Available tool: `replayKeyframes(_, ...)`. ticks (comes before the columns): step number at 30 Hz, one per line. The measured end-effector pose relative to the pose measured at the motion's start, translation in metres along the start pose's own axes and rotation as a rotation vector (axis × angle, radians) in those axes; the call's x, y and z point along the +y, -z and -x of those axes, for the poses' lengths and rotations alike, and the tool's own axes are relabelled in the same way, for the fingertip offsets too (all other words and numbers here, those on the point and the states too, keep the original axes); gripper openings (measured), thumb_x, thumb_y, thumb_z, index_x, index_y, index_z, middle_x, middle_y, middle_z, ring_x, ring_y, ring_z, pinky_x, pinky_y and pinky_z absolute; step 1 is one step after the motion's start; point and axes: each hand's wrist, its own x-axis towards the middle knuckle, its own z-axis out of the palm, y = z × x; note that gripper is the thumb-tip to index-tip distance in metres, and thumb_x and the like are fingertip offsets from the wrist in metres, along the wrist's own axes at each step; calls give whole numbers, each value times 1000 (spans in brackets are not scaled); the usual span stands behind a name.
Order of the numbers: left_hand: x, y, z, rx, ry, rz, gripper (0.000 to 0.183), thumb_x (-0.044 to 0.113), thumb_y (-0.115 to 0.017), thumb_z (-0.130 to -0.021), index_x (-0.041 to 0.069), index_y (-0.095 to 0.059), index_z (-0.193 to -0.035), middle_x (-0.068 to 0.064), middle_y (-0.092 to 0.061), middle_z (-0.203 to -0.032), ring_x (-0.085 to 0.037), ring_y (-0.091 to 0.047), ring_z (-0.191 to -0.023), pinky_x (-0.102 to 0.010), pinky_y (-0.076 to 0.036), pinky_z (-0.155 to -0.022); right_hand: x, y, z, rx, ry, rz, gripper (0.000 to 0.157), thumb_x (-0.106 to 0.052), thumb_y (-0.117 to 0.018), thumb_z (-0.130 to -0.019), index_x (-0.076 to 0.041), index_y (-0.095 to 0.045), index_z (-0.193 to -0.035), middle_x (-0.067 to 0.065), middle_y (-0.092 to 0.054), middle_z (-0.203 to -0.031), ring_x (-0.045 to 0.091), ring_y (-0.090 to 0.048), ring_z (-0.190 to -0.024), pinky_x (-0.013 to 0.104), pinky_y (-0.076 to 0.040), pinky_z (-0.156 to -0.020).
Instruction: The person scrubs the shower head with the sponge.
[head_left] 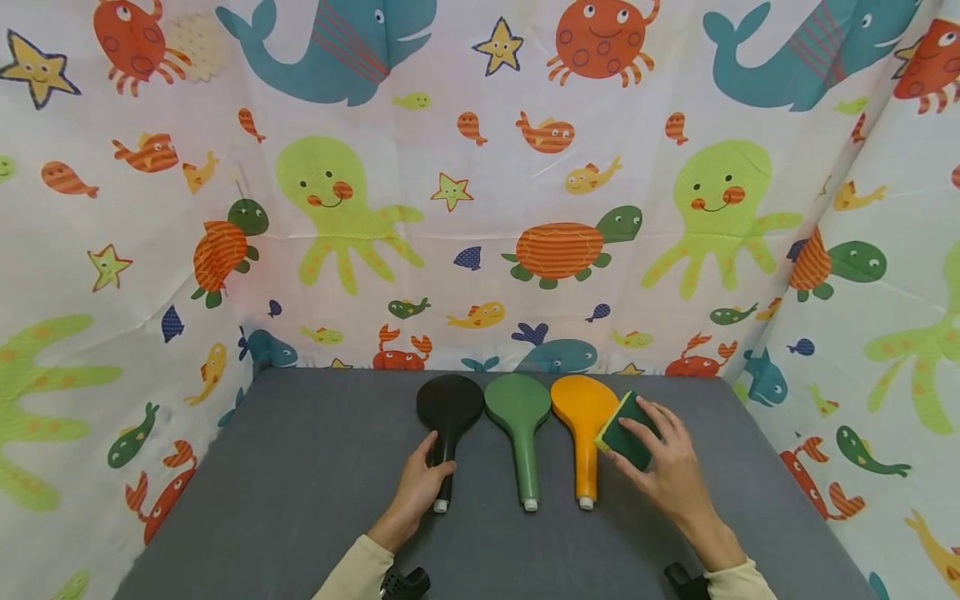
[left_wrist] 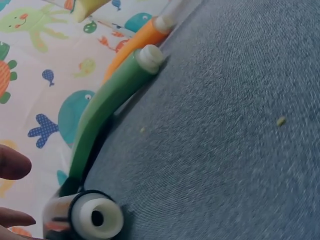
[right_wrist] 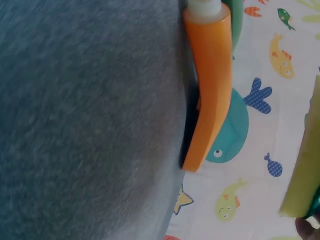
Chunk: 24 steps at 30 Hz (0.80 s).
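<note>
Three handheld shower heads lie side by side: a black one [head_left: 450, 404], a green one [head_left: 517, 400] and an orange one [head_left: 583, 402]. White threaded ends face the near side. My left hand [head_left: 412, 486] is at the black handle, thumb and finger spread apart; in the left wrist view the fingertips [left_wrist: 15, 162] appear beside the handle rather than closed round it. Contact there is unclear. My right hand [head_left: 671, 475] pinches a sponge [head_left: 628, 432] with a dark green scouring side and a yellow side, held above the right side of the orange shower head.
The shower heads lie on a grey cloth-covered table [head_left: 315, 483]. A curtain [head_left: 450, 250] printed with sea animals stands behind it and at both sides. Small crumbs [left_wrist: 281, 121] show on the cloth in the left wrist view.
</note>
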Motion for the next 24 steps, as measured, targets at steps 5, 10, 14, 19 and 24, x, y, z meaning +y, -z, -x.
replayKeyframes(5,5,7,0,75,-64,-78,63,9,-61,-92,6,-38,-150,-22,-30,-158,-43,-25,-146,-62,-26,-114,6,-7,3,-112,-91,36,55,-33,-85,-71,-12,-67,-119,20,-52,-139,43,-46,-121,70,-37,-94)
replayKeyframes(10,13,13,-2,101,-99,-141,59,13,-60,-93,11,-41,-149,-18,-33,-157,-41,-28,-146,-62,-28,-113,15,-13,7,-265,-218,84,59,-42,-80,-78,-13,-63,-126,21,-49,-141,46,-45,-120,69,-37,-95)
replayKeyframes(14,17,14,1,126,-160,-196,55,14,-60,-94,13,-45,-147,-17,-38,-155,-40,-33,-144,-62,-32,-110,21,-17,10,-373,-264,117,62,-47,-77,-80,-12,-61,-129,23,-50,-139,49,-49,-116,68,-40,-91)
replayKeyframes(19,17,15,8,122,-200,-255,53,15,-61,-94,12,-47,-146,-13,-38,-156,-37,-34,-144,-59,-33,-111,24,-21,16,-475,-310,128,67,-50,-76,-80,-10,-60,-131,25,-49,-139,51,-51,-114,66,-42,-86)
replayKeyframes(24,20,13,11,90,-209,-274,53,19,-59,-96,16,-45,-147,-9,-33,-159,-36,-32,-145,-60,-33,-110,27,-17,21,-573,-349,132,71,-48,-77,-79,-9,-56,-135,29,-43,-142,54,-50,-113,69,-41,-86)
